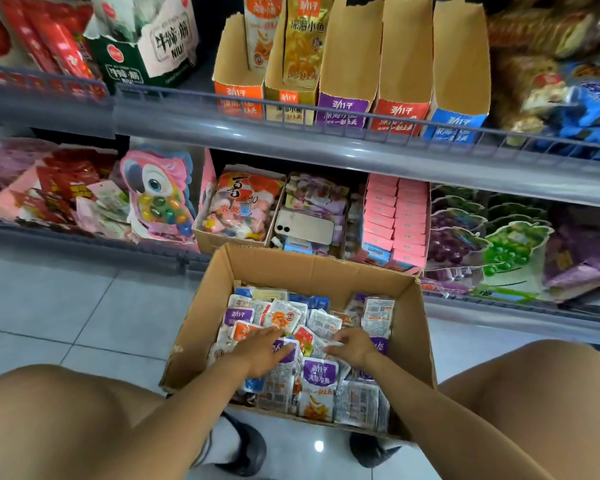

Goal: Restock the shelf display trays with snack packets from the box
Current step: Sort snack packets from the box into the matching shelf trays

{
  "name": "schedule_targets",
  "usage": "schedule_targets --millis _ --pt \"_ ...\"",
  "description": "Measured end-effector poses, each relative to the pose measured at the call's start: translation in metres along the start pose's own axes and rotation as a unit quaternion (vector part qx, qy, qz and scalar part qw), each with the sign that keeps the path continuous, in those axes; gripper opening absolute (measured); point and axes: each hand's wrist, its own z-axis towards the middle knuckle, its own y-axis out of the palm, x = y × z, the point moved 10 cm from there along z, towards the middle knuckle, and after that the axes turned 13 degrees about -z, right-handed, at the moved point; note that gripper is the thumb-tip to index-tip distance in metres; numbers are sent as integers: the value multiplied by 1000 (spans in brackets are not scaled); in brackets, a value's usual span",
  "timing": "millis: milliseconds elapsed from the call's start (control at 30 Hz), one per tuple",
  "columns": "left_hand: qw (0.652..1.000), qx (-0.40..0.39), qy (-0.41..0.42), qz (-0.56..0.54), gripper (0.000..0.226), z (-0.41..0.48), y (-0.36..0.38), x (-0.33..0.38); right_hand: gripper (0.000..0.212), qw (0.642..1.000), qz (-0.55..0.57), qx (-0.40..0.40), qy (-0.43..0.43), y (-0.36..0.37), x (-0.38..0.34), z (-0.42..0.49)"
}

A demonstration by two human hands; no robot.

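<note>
Snack packets [317,375] lie loose in a heap, purple, orange and blue ones mixed with silver backs, inside an open cardboard box [201,317] at the lower middle of the frame. The box stands on the pale tiled floor [66,306] between the person's bare knees, with two dark shoes [246,448] showing just under its near edge.

Both arms reach down into the box. The left hand [262,351] lies palm down on the heap, fingers fairly straight and spread, the tips resting across a purple packet. The right hand [352,346], just beside it, has its fingers bent down into the packets; whether they have closed on one I cannot tell.

Right behind the box runs the lower shelf [499,320]. A pale phone [305,228] lies face down on a carton of small sweets there, with a bag of pink and white candies to its left and rows of pink boxes [395,216] to its right. A parrot-shaped candy pack [158,199] stands further left.

On the upper shelf [361,147], behind a wire rail, five display trays stand side by side: orange [238,98], gold [290,102], purple [342,110], red [400,116] and blue [454,128]. The orange and gold ones each hold upright packets; the other three show bare brown cardboard walls.
</note>
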Motion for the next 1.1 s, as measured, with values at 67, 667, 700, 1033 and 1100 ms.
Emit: schedule_targets --millis 67,667,700,1033,1100 --pt "999 21 9 -42 60 -3 -7 4 22 999 23 20 -27 -13 -9 -7" --pt "791 194 169 -556 17 -81 -108 109 33 917 330 36 -223 -99 -153 -135" --pt "792 194 177 -552 20 -85 -114 113 34 913 333 41 -233 -103 -160 -140" --pt "778 216 208 -552 16 -127 -156 143 21 893 332 122 -277 -140 -203 -167" --pt "775 224 191 -559 27 -130 -162 140 16 886 340 167 -267 -155 -202 -171"
